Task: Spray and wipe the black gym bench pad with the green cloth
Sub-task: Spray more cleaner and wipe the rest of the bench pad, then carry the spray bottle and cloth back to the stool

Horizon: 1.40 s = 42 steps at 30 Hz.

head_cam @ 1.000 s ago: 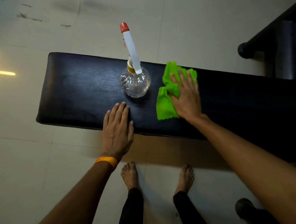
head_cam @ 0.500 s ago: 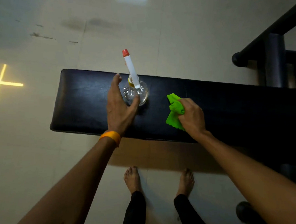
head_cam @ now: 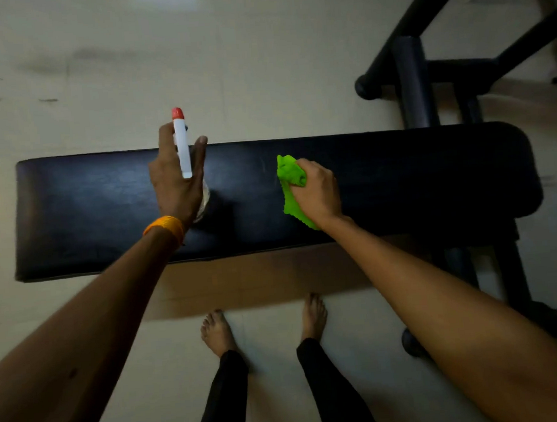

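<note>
The black gym bench pad [head_cam: 417, 181] lies crosswise in front of me. A clear spray bottle with a white head and red nozzle [head_cam: 182, 148] stands on its left half. My left hand [head_cam: 175, 185], with an orange band at the wrist, wraps around the bottle's neck and hides most of its body. The green cloth [head_cam: 290, 180] is bunched on the pad to the right of the bottle, and my right hand [head_cam: 318, 191] is closed on it, pressing it to the pad.
A black metal frame [head_cam: 413, 82] with bars rises behind the bench at the right. Bench legs [head_cam: 512, 280] stand under the right end. My bare feet [head_cam: 262, 324] are on the pale tiled floor, close to the pad's near edge.
My left hand left the pad's near edge, reached up and closed around the bottle. My right hand went from flat on the spread cloth to gripping it bunched up.
</note>
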Motion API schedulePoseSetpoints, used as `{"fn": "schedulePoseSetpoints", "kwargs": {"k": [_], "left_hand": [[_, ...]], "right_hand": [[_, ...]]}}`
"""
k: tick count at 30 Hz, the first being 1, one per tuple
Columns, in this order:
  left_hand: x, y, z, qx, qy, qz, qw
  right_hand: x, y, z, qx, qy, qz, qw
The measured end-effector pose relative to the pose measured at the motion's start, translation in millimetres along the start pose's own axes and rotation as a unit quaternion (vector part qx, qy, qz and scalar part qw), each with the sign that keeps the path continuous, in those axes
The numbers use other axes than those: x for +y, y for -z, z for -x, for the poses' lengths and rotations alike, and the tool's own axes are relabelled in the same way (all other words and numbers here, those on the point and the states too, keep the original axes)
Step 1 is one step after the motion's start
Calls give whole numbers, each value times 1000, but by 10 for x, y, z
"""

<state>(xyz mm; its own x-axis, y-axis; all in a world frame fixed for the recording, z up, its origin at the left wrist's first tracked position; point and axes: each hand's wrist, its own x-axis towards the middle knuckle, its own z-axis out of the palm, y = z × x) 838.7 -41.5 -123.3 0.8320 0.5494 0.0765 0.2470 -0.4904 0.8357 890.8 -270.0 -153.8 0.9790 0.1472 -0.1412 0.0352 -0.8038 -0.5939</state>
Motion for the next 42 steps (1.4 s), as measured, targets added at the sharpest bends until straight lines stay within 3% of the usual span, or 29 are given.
{"fn": "schedulePoseSetpoints", "kwargs": {"k": [5,10,24,42], "left_hand": [[420,-153,236,-32,-21,23,999],[1294,-149,465,-57,-51,68,995],[3631,777,704,-103,-182,103,972],[4591,1273,1180,-186,-274,203,921]], "right_hand": [[143,509,155,35,-28,-24,999],[49,1195,421,84,-63,-57,993],[-1114,3430,1376,232,-124,-126,957],[-1704,4286,2581,345,-181,-129,912]]}}
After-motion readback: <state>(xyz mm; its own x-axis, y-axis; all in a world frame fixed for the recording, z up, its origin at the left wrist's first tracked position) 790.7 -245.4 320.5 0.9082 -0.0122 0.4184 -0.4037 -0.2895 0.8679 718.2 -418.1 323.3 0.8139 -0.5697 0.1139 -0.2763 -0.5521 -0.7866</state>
